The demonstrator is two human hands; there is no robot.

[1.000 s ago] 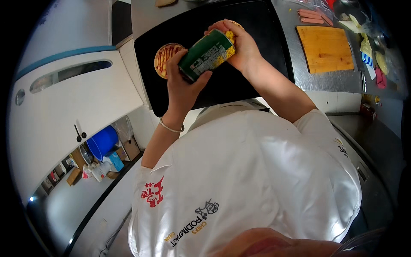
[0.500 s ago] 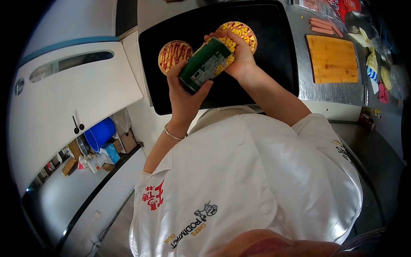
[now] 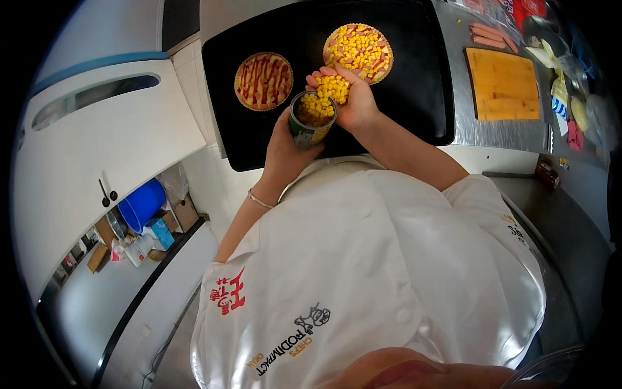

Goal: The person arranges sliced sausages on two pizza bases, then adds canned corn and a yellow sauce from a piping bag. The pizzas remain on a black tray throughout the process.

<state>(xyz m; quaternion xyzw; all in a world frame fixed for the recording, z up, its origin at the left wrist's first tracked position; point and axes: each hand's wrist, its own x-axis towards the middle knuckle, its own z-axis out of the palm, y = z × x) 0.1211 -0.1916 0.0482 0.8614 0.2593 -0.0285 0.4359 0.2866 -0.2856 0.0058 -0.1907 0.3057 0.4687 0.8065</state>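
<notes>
The left hand (image 3: 285, 146) is wrapping its fingers around the green can (image 3: 307, 135), holding it over the tray (image 3: 418, 97) with its open mouth facing up. The right hand (image 3: 359, 109) is cupping, palm up and fingers loosely curled, cradling a heap of corn (image 3: 334, 87) right beside the can's rim; whether hand and rim are touching, I can't tell. More corn is showing inside the can. Just beyond, the corn pizza (image 3: 358, 50) is sitting on the tray, and the striped pizza (image 3: 264, 82) is lying apart from it, to the left. Over on the right, the board (image 3: 503, 84) is resting on the counter (image 3: 483, 135), sausages (image 3: 488, 37) lying just beyond.
</notes>
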